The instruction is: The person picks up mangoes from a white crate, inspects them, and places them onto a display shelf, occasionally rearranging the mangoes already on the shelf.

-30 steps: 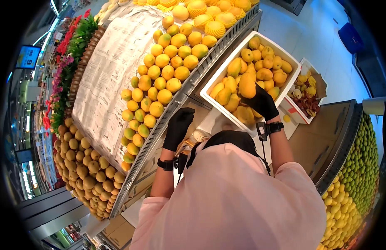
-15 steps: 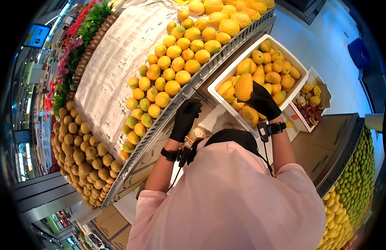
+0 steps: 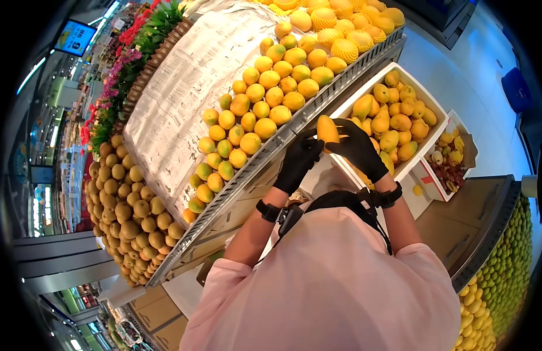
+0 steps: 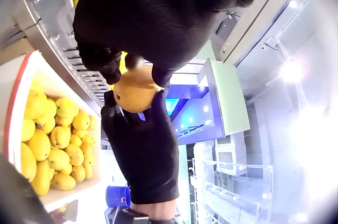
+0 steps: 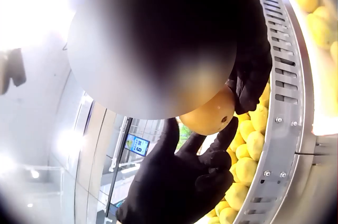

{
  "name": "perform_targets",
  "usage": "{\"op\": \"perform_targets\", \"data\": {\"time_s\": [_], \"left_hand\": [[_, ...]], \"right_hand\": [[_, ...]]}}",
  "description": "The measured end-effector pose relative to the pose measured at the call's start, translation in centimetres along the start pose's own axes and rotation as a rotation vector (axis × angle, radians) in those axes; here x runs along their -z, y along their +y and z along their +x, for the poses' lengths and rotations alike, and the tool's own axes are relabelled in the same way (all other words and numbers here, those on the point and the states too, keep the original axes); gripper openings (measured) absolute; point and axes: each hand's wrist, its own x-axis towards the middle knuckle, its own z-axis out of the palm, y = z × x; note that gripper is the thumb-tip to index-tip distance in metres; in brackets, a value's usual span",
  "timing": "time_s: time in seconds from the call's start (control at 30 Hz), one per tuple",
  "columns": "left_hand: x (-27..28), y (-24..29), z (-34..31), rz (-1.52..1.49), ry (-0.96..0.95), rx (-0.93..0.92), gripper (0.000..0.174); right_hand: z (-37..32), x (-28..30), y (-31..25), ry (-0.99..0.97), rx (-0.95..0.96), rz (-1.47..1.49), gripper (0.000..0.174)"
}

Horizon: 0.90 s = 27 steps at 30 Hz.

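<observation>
A yellow mango (image 3: 328, 131) is held up between both black-gloved hands, between the stand's slatted edge and a white box (image 3: 422, 88) of mangoes. My right hand (image 3: 359, 151) grips it from the right. On the other side, my left hand (image 3: 300, 161) pinches it with thumb and fingertips. The left wrist view shows one rounded end of the mango (image 4: 136, 91) with a small dark spot, fingers of both hands around it. In the right wrist view a dark blur hides part of the mango (image 5: 211, 117).
Rows of yellow-green mangoes (image 3: 247, 121) lie along the stand's slatted metal edge (image 3: 300, 117), beside white paper (image 3: 183, 76). Net-wrapped fruit (image 3: 344, 50) is at the far end, brown round fruit (image 3: 127, 213) at the left. A smaller box (image 3: 432, 175) holds scraps beside the mango box.
My right hand has lifted the mango leftward from over the box toward the stand. My left hand, empty before, has moved over and taken hold of it too. The head view has shifted.
</observation>
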Motion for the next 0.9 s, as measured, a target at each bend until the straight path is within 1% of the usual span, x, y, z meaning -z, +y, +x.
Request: {"op": "perform_targets", "data": {"time_s": [0.07, 0.13, 0.17, 0.23, 0.27, 0.37, 0.43, 0.53, 0.6, 0.63, 0.67, 0.7, 0.8, 0.9], "left_hand": [[0.5, -1.4, 0.5, -0.121, 0.017, 0.012, 0.042], [1.7, -2.0, 0.9, -0.269, -0.091, 0.052, 0.039], [2.2, -2.3, 1.0, -0.343, -0.146, 0.072, 0.037], [2.5, -2.5, 0.2, 0.293, -0.064, -0.424, 0.034], [2.5, -2.6, -0.2, 0.613, -0.020, -0.666, 0.033], [2.1, -1.9, -0.7, 0.880, 0.047, -0.657, 0.045], [2.1, -3.0, -0.4, 0.870, 0.058, -0.686, 0.042], [1.9, -3.4, 0.0, 0.880, 0.042, -0.773, 0.038], [1.7, -3.1, 0.0, 0.883, 0.021, -0.799, 0.031], [1.4, -2.2, -0.4, 0.880, 0.012, -0.788, 0.025], [1.1, -1.3, -0.8, 0.877, 0.003, -0.776, 0.018], [0.8, -0.7, -1.1, 0.837, 0.024, -0.772, 0.017], [1.1, -1.5, -0.6, 0.814, -0.028, -0.697, 0.025], [1.0, -1.8, -0.6, 0.642, 0.028, -0.522, 0.032]], "right_hand": [[-0.3, -0.2, -0.3, -0.014, 0.033, 0.010, 0.060], [-0.7, 0.1, -1.1, -0.035, 0.052, 0.026, 0.058], [-0.7, 0.4, -1.1, -0.073, 0.040, 0.138, 0.057], [-0.7, 1.2, -1.2, -0.148, 0.016, 0.362, 0.054], [-0.9, 1.3, -1.3, -0.159, 0.020, 0.366, 0.052], [-1.5, 1.6, -1.9, -0.190, 0.032, 0.345, 0.046], [-1.7, 1.9, -1.7, -0.214, 0.047, 0.282, 0.041], [-2.1, 2.4, -2.0, -0.227, -0.058, 0.284, 0.036], [-2.3, 3.1, -1.1, -0.236, -0.041, 0.238, 0.034], [-2.4, 3.5, -0.6, -0.240, -0.033, 0.216, 0.034], [-2.6, 3.9, -0.2, -0.211, -0.068, 0.212, 0.033], [-2.7, 4.4, 0.1, -0.182, -0.101, 0.207, 0.033], [-3.4, 5.8, 0.8, -0.116, -0.180, 0.228, 0.031], [-4.1, 7.3, 2.2, -0.050, -0.212, 0.224, 0.032]]}}
